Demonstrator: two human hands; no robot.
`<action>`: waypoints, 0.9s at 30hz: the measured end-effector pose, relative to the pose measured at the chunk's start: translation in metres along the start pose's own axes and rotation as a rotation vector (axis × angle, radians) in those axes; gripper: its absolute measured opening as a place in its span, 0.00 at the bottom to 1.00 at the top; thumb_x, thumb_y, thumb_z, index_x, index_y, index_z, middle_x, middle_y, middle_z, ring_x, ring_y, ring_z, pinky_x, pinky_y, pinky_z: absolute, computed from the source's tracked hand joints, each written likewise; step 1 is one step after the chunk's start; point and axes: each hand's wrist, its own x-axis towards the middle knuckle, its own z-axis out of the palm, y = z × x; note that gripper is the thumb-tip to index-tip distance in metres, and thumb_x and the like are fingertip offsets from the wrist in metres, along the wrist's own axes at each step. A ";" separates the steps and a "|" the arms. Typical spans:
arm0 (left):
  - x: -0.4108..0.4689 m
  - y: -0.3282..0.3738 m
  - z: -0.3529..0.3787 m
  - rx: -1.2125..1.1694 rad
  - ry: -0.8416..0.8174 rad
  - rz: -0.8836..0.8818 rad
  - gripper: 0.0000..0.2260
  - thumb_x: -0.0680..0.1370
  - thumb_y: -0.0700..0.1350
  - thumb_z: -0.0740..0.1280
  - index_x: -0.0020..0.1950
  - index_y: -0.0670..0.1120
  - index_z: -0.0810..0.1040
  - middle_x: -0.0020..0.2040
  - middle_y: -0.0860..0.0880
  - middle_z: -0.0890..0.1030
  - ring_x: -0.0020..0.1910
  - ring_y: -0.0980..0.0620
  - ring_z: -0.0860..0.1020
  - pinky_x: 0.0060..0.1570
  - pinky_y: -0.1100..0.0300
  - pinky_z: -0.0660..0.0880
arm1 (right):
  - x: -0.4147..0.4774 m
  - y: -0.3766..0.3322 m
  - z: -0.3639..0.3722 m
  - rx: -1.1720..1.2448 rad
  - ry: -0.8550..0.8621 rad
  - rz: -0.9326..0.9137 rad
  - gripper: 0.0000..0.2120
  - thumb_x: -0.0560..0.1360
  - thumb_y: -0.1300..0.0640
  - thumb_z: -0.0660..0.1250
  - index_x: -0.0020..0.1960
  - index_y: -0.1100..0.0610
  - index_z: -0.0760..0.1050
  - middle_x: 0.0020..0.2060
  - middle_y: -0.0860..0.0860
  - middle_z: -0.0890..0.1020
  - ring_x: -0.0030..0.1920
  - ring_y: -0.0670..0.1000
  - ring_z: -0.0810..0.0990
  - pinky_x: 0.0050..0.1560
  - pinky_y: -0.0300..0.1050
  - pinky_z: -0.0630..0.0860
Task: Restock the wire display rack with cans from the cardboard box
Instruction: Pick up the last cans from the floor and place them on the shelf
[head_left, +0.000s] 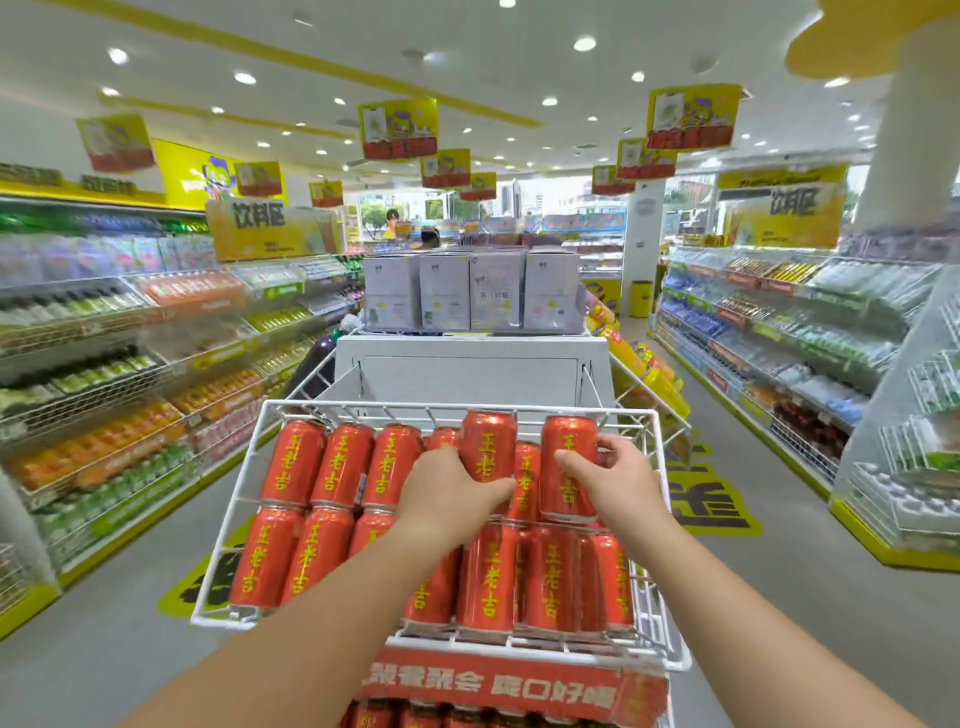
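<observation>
Location: shop aisle, stocked shelving on both sides; the white wire display rack (655, 499) stood directly in front of the person.
Rack contents: red cans lay in rows on the sloped wire shelf, labels up, tops pointing away from the person; the tilt appeared meant to show the labels and feed stock forward.
Left hand (451, 491): closed around a raised can (488, 447) in the far row, thumb on the right side of the can, fingers hidden behind it.
Right hand (618, 478): gripping a second can (569, 467) at the far right, fingers curled over its right flank, thumb on the label.
Position of held cans: both sat higher than their neighbours, apparently not yet seated in the row.
Reason for grip: holding by the sides looked suited to sliding each can down between the cans already there.
Cardboard box: none identified with certainty; a red printed panel (514, 686) below the rack's front edge had more cans beneath it.
Progress: the shelf was nearly full; judged to be late in the filling.
Risk: a can set crooked could roll against the front wire.
</observation>
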 end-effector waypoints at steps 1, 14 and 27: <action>0.005 0.001 0.006 0.011 -0.005 -0.003 0.20 0.65 0.64 0.75 0.41 0.48 0.79 0.37 0.52 0.82 0.40 0.50 0.81 0.44 0.53 0.78 | 0.008 0.005 0.002 -0.009 0.007 0.005 0.22 0.67 0.46 0.79 0.56 0.52 0.78 0.47 0.49 0.85 0.48 0.49 0.84 0.54 0.52 0.81; 0.022 0.002 0.049 0.210 -0.015 0.117 0.31 0.75 0.58 0.73 0.71 0.44 0.68 0.64 0.44 0.69 0.63 0.42 0.76 0.63 0.50 0.74 | 0.036 0.042 0.010 -0.072 -0.001 0.068 0.30 0.64 0.38 0.76 0.59 0.56 0.80 0.48 0.49 0.86 0.47 0.48 0.85 0.50 0.48 0.82; 0.016 -0.008 0.062 0.525 0.081 0.202 0.38 0.81 0.63 0.58 0.83 0.47 0.47 0.69 0.43 0.65 0.67 0.43 0.66 0.63 0.51 0.71 | 0.037 0.045 0.011 -0.250 -0.026 -0.107 0.24 0.72 0.42 0.74 0.63 0.53 0.76 0.53 0.49 0.81 0.54 0.49 0.80 0.52 0.42 0.75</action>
